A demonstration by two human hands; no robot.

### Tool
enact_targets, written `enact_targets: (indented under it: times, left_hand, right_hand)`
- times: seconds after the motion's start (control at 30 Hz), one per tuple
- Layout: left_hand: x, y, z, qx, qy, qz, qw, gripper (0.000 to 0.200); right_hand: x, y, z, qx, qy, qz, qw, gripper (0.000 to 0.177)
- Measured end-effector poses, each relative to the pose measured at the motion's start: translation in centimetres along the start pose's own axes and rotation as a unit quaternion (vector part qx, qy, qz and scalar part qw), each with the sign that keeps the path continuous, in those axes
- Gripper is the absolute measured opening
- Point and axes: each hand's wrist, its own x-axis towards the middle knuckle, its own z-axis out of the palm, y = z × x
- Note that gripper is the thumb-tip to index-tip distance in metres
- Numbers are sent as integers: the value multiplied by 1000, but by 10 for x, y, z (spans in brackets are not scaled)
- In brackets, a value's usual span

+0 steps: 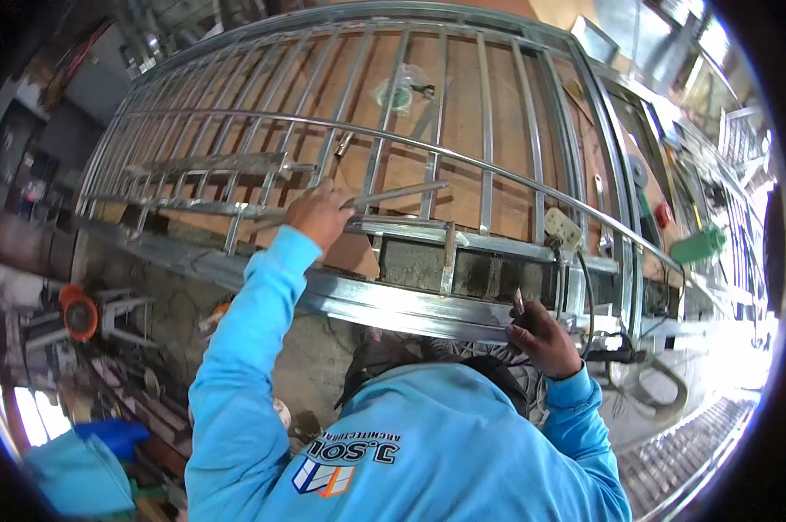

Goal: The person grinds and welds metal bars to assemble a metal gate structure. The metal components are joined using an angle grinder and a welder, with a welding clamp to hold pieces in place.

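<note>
My left hand (321, 213) is on the near side of a metal frame with many parallel bars (486, 130), its fingers closed around the end of a thin flat metal strip (401, 192) that points right. My right hand (542, 339) is at the frame's near edge, closed on a small pointed tool (519, 303) with its tip up. Between the hands runs a shiny metal rail (393, 309). A long thin rod (462, 159) lies across the bars. Beyond my left hand is a short metal cylinder (345, 143).
A roll of green tape in plastic (399, 96) lies on the brown board under the bars. At the right are a green object (699, 245) and a red tape measure-like item (663, 215). An orange round object (80, 313) is on the left. A C-shaped clamp (658, 387) hangs at the lower right.
</note>
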Motion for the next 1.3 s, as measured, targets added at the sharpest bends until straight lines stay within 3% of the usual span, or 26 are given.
enact_targets:
  times: [0.07, 0.13, 0.17, 0.27, 0.3, 0.37, 0.5, 0.6, 0.73, 1.07, 1.3]
  left_hand:
    - [49, -14, 22, -14, -17, 72, 997, 27]
    - [81, -15, 38, -26, -73, 75, 994, 32]
    - [91, -14, 47, -32, -101, 77, 991, 34]
    - [97, -23, 70, -25, -58, 127, 990, 36]
    - [90, -19, 64, -9, 8, 161, 987, 37]
    - [66, -6, 40, -54, 19, 178, 982, 39]
    - [13, -22, 42, -85, 8, 231, 969, 41]
    - [3, -53, 57, -107, -10, 202, 973, 41]
    - [2, -61, 63, -115, 21, 236, 965, 36]
    - [7, -58, 60, -137, 17, 254, 957, 29]
    - [2, -53, 56, -125, 24, 235, 963, 31]
  right_hand:
    - [-8, -16, 17, -175, 62, -20, 982, 24]
    - [-13, -21, 41, -275, 125, -85, 949, 20]
    - [-12, -29, 54, -310, 145, -59, 938, 21]
    - [5, -56, 96, -403, 185, -14, 896, 27]
    - [15, -58, 107, -429, 179, -25, 885, 28]
    - [43, -51, 128, -474, 171, -33, 863, 28]
    - [87, -49, 162, -514, 135, -34, 846, 25]
    - [101, -35, 171, -543, 124, -44, 829, 22]
    - [97, -39, 169, -548, 113, -66, 826, 20]
    - [78, -25, 166, -511, 197, -91, 832, 21]
    - [78, -34, 169, -505, 183, -55, 842, 25]
